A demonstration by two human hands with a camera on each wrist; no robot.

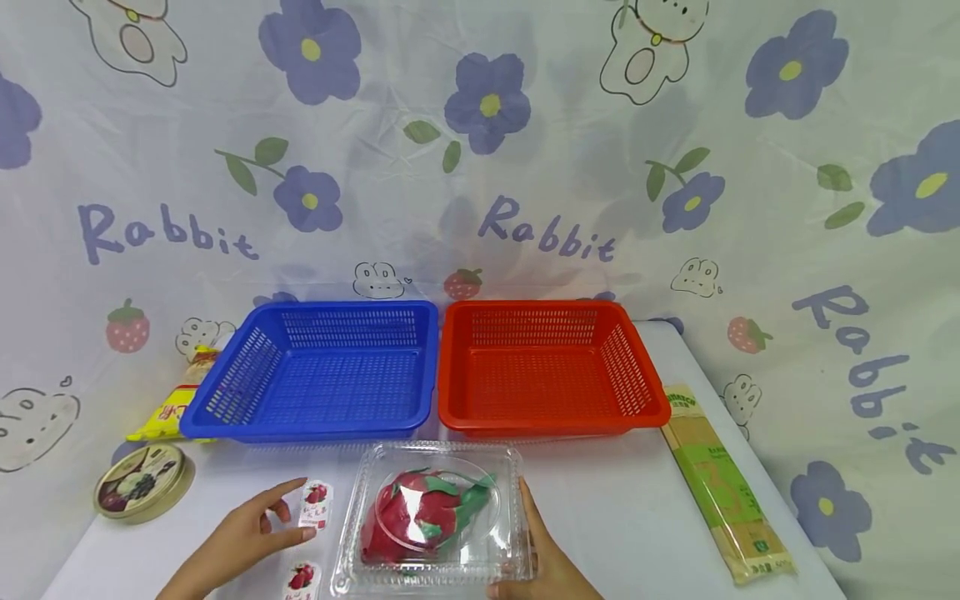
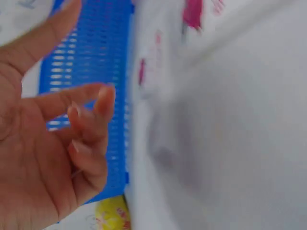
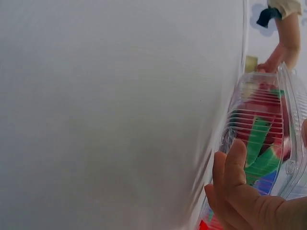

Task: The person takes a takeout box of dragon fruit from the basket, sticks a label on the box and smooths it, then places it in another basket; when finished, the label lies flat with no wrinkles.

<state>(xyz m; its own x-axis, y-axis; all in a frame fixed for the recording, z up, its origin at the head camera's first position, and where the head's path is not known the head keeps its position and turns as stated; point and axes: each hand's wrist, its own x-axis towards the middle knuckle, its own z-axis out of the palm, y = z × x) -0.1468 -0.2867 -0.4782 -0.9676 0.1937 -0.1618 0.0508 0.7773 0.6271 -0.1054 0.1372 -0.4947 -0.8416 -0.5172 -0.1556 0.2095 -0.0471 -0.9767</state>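
Note:
A clear plastic clamshell box (image 1: 508, 487) stands at the table's near middle, its lid down over a red dragon fruit (image 1: 420, 517) with green scales. My right hand (image 1: 553, 565) holds the box by its right side; in the right wrist view, its fingers (image 3: 235, 165) lie along the ridged wall. To the left of the box, my left hand (image 1: 243, 533) hovers with thumb and forefinger spread and nothing between them. Close to those fingertips lies a small white label (image 1: 315, 504) with a red fruit picture. A similar label (image 1: 302, 579) lies nearer me, partly cut off by the frame.
Behind the box, a blue basket (image 1: 311, 432) and a red basket (image 1: 551, 425) stand side by side. On the left are a round tin (image 1: 142, 483) and a yellow snack bag (image 1: 172, 412). A long noodle packet (image 1: 723, 487) lies at the right edge.

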